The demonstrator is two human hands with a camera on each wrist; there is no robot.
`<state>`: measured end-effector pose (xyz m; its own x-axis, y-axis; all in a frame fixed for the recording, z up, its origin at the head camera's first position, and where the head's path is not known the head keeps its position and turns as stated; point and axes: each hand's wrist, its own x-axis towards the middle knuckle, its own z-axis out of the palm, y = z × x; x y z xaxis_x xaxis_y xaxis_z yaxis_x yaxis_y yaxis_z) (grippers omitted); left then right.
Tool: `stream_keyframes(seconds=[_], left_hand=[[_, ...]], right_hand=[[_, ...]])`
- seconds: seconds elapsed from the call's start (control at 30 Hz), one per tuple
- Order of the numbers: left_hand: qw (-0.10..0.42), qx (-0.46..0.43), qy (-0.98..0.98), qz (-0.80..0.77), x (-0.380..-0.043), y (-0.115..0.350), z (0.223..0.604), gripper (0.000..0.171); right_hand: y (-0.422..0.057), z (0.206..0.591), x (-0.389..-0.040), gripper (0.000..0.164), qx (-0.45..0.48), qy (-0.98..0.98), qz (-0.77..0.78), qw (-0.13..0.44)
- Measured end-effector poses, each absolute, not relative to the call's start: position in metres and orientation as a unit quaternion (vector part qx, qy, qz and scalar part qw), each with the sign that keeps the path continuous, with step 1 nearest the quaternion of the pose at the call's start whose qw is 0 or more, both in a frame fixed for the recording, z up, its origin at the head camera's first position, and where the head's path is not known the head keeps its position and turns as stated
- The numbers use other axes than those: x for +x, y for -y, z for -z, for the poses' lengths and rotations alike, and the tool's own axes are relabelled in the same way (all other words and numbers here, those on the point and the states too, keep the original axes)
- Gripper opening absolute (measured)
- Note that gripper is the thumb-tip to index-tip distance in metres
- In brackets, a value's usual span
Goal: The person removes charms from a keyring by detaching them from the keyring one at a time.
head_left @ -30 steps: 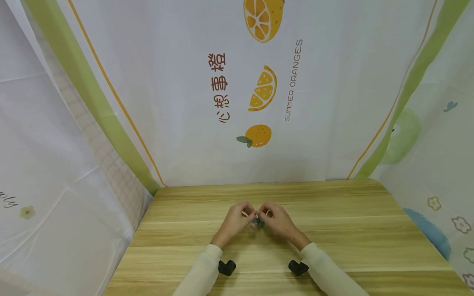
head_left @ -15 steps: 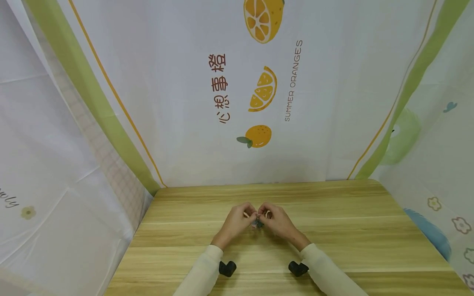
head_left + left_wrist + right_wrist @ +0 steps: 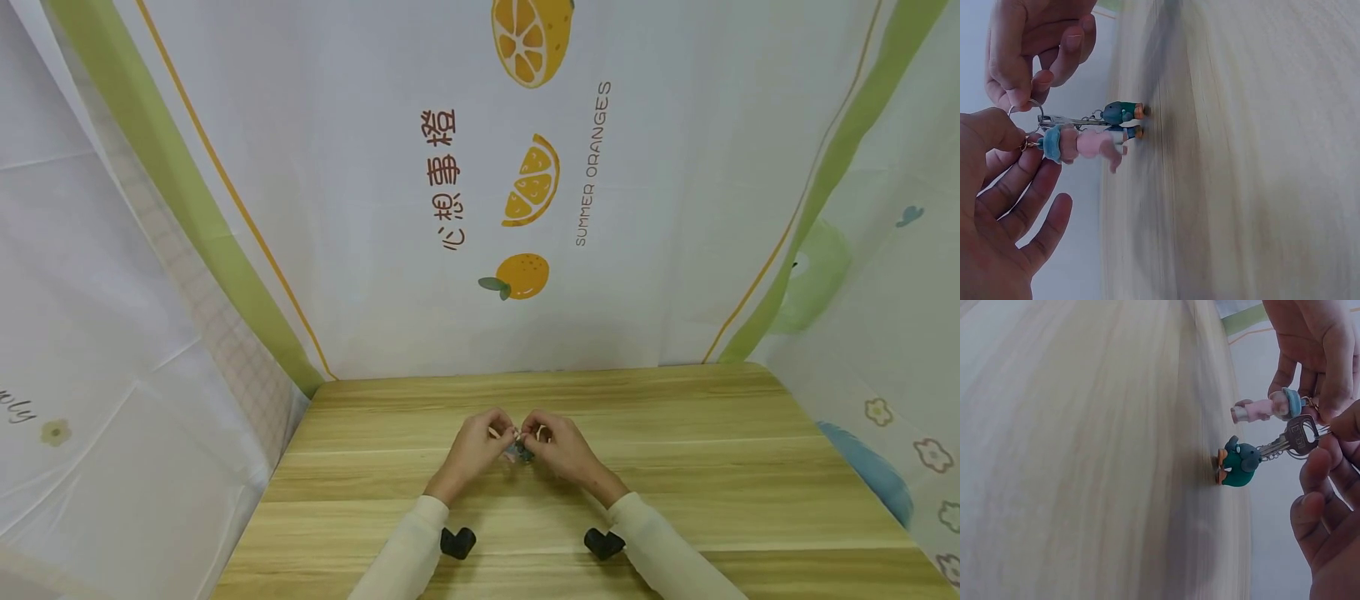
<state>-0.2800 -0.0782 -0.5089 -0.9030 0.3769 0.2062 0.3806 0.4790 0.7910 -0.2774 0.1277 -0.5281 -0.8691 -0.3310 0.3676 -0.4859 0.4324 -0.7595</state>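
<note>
My left hand (image 3: 474, 450) and right hand (image 3: 561, 450) meet fingertip to fingertip over the middle of the table. Between them hangs a bunch of keys (image 3: 1300, 434) on a metal key ring (image 3: 1036, 105). The thumb and finger of the right hand pinch this ring. A figurine keychain (image 3: 1088, 142) in pink with a blue hat dangles from a small gold clasp, which the left thumb and forefinger pinch. Beside the keys a second figurine (image 3: 1241, 464), dark green with orange feet, hangs on a short chain. Its feet are close over the tabletop.
The wood-grain table (image 3: 675, 467) reaches back to a white cloth (image 3: 375, 292) printed with oranges. More printed cloth (image 3: 135, 333) hangs at the left side. A black wrist device (image 3: 457, 543) shows at the left sleeve, another (image 3: 604, 543) at the right.
The left fingertips shift slightly right toward the right hand, then back left, with a small gap between the hands now. Both hands keep their pinch and the figurines sway a little.
</note>
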Motion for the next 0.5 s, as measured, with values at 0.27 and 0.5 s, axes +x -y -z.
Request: stream_keyframes(seconds=[0.27,0.5], left_hand=[[-0.006,-0.221,0.851,0.476,-0.2801,0.0806,0.5088,0.009],[-0.002,-0.237,0.847,0.476,-0.2796,0.0785,0.5086,0.011]], right_hand=[[-0.1265,0.5277,-0.2784,0.007,0.221,0.853,-0.468,0.073],[-0.1231,0.5265,-0.2792,0.008,0.209,0.858,-0.466,0.062]])
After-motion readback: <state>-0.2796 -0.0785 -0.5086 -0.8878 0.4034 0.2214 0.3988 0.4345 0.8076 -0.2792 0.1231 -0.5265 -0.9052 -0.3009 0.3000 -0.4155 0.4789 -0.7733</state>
